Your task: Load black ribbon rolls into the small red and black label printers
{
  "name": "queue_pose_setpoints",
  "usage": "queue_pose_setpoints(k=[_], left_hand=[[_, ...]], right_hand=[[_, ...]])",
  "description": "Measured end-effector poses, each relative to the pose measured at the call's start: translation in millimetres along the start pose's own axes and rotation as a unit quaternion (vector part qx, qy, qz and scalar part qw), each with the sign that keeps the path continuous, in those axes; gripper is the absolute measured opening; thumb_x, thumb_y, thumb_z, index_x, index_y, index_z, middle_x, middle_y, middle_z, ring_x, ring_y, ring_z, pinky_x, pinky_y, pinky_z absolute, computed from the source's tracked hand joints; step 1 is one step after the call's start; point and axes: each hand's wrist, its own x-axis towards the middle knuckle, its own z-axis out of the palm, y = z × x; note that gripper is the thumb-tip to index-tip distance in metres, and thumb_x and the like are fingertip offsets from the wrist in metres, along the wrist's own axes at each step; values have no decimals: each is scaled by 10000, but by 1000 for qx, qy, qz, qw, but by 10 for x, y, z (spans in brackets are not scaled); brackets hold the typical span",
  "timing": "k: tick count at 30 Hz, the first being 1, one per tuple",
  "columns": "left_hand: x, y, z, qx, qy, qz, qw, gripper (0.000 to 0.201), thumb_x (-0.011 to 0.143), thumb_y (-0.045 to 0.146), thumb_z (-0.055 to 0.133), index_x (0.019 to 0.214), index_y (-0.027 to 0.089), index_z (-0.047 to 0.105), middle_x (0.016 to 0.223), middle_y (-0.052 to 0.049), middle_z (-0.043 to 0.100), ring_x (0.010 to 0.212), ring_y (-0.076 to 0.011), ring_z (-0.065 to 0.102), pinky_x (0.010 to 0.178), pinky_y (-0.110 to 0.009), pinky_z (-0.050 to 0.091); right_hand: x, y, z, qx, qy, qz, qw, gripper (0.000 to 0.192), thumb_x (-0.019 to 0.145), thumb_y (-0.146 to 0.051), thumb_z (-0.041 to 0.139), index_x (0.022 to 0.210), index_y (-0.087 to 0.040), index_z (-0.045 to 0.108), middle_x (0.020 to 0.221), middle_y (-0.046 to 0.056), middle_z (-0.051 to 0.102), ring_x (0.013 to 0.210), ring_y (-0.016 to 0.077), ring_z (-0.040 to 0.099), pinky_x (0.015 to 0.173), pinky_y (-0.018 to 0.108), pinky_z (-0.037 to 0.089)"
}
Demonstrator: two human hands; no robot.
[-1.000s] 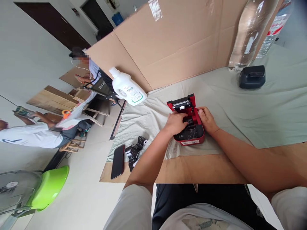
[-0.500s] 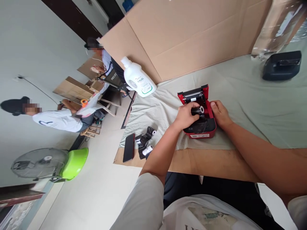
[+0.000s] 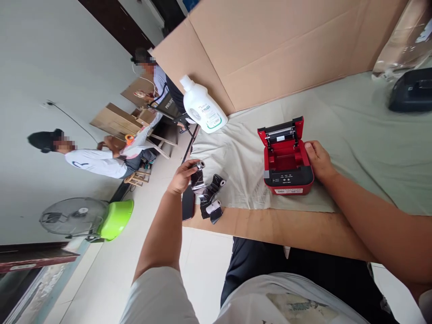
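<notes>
My left hand pinches a small roll of shiny black ribbon above the table's left end. A strip hangs from it, over or beside loose black ribbon rolls. One roll with a pale, silvery core lies among them. The red and black printer stands to the right with its lid raised, and its red inner bay shows no roll. Against the printer's right side rests my right hand, thumb at the top edge, gripping the side; the other fingers are mostly hidden.
A dark phone lies partly behind my left hand. Behind stand a white bottle and a cardboard panel. A black device sits at the far right. Two people work at the left, near a fan and green basin.
My left hand has lifted the black ribbon roll out of the printer and carried it left to the other rolls. My right hand stays at the printer's side. The view has shifted slightly.
</notes>
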Motion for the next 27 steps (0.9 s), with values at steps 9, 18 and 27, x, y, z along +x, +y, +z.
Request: queue_pose_setpoints(k=[9,18,27], left_hand=[[108,-612,-296,319,-10,-116,941,362,524,261,757,853,165,640,837,-52,699,899,-276,659,889,-440,513],[99,-436,195,478,-91,25,873,549,634,141,626,1173,242,646,1480,-73,495,1437,-339,331,1215,-522,252],[-267,201,1148,346,-346,85,868,315,815,258,619,1123,197,632,1052,-70,653,962,-225,608,892,-377,510]], right_hand=[[1,4,-9,7,1,-15,1000,574,892,-756,312,934,-254,587,981,91,711,936,272,643,863,468,513],[-5,-26,-20,11,-2,-1,1000,547,896,-740,334,934,-263,597,981,100,714,929,292,643,852,483,509],[-13,-73,-29,22,-20,11,999,583,874,-768,329,949,-253,591,1004,99,715,967,283,643,901,474,504]])
